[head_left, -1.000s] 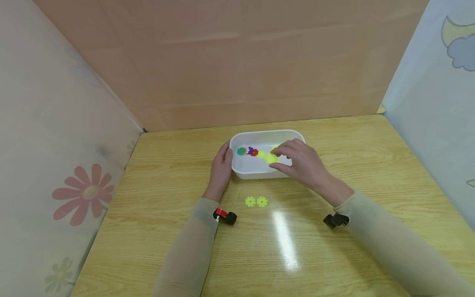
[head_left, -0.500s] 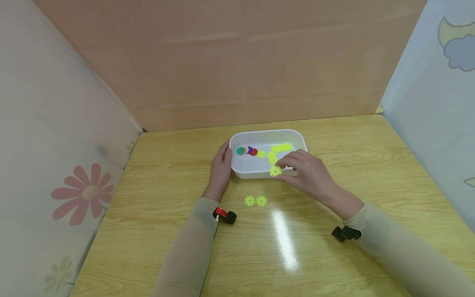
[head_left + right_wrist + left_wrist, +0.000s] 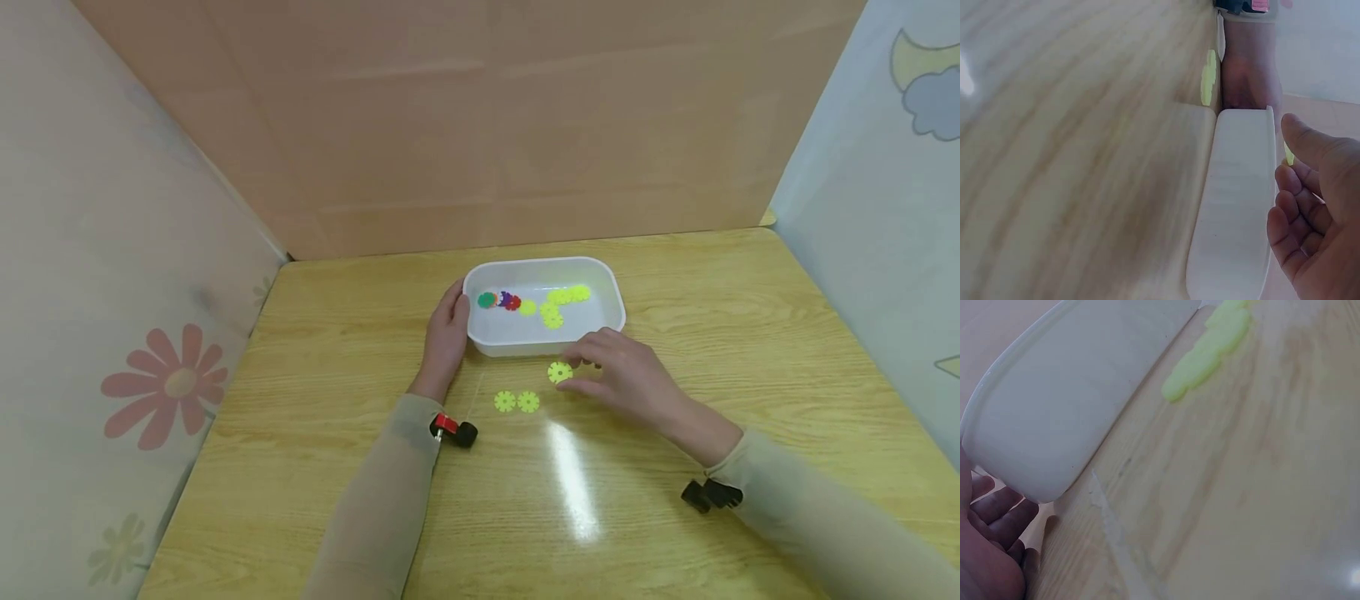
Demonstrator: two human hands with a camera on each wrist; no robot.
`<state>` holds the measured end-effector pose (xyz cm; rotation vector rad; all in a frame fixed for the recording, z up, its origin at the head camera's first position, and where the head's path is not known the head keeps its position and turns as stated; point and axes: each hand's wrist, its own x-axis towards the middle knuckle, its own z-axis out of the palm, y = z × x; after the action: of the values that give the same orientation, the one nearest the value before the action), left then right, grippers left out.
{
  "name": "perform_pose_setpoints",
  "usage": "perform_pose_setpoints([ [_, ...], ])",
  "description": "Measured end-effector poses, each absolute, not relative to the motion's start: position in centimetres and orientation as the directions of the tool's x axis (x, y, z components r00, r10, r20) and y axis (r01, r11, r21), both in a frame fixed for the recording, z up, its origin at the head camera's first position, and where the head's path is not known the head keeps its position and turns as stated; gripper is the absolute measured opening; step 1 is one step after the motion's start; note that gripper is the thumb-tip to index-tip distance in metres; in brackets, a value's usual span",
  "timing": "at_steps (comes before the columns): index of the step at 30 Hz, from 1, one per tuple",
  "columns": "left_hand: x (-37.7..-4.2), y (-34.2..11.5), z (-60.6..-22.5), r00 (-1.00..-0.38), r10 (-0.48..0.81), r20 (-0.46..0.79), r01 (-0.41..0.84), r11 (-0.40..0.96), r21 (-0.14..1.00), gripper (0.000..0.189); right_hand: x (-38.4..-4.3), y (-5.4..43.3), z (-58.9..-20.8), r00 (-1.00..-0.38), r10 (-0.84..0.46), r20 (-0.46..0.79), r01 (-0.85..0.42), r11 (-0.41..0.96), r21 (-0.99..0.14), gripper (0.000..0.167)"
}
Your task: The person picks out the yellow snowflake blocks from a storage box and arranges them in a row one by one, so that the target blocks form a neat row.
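My left hand [image 3: 446, 332] holds the left end of a white plastic tub [image 3: 544, 343], its fingers against the end wall in the left wrist view. In front of the tub my right hand [image 3: 622, 373] pinches a yellow snowflake disc [image 3: 559, 372] between thumb and fingers. Only a sliver of that disc [image 3: 1289, 153] shows in the right wrist view. Two more yellow discs lie side by side on the table, the left one [image 3: 505, 402] close to the right one [image 3: 528, 402]. Inside the tub are several yellow discs [image 3: 552, 316], a green disc [image 3: 487, 300] and a red disc [image 3: 513, 302].
A wood-grain table [image 3: 315, 400] carries everything. Brown paper [image 3: 480, 125] covers the wall behind it. Pale walls with printed pictures, among them a pink flower [image 3: 178, 383], stand at both sides. Black camera mounts sit at both wrists.
My right hand has come out of the tub with a yellow disc and moved toward me, over the table near the tub's front. My left hand stays at the tub's left end.
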<state>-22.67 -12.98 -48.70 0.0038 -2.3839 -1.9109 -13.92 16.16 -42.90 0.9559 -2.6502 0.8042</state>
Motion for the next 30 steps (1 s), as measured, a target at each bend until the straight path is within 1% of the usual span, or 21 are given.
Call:
perform_pose_setpoints([
  [5, -22.6, -13.0, -48.6, -0.997, -0.053, 0.06, 0.046, 0.231, 0.972, 0.051, -13.6, 16.0, -43.7, -0.782, -0.547, 0.298, -0.622, 0.656, -0.428, 0.03],
  [10, -22.6, -13.0, -48.4, -0.997, -0.053, 0.049, 0.036, 0.233, 0.972, 0.052, -13.6, 15.8, -44.5, -0.787, -0.558, 0.262, -0.614, 0.667, -0.423, 0.031],
  [20, -22.6, -12.9, -48.3, -0.997, -0.054, 0.052, 0.038, 0.239, 0.97, 0.051, -13.7, 15.8, -45.4, -0.817, -0.549, 0.175, -0.558, 0.678, -0.479, 0.028],
  [30, -22.5, -12.9, -48.2, -0.997, -0.056, 0.048, 0.033, 0.243, 0.97, 0.052, -13.8, 15.7, -45.7, -0.813, -0.572, 0.11, -0.546, 0.683, -0.485, 0.028],
])
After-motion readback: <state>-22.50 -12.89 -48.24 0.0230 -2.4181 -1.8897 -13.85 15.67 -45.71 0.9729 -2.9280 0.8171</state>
